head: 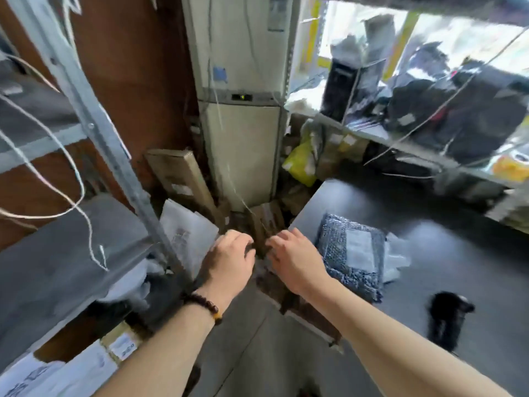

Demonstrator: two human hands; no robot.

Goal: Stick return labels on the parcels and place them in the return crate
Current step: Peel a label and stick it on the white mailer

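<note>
Upper centre: a tall cream-coloured metal cabinet (240, 138) with smooth flat panels; right of centre, a matt black flat-topped table (429, 253). On the table's near left part lies the rectangular blue-grey bubble-textured parcel (333, 247), flat, bearing a white paper label, just beside the right hand (294, 259). At centre both hands reach forward, close together but not touching, the right hand's fingers loosely extended, the left hand (229, 259), above a dark round-beaded bracelet (206, 305), with fingers bent downward; whether it grips anything cannot be told through the blur.
</note>
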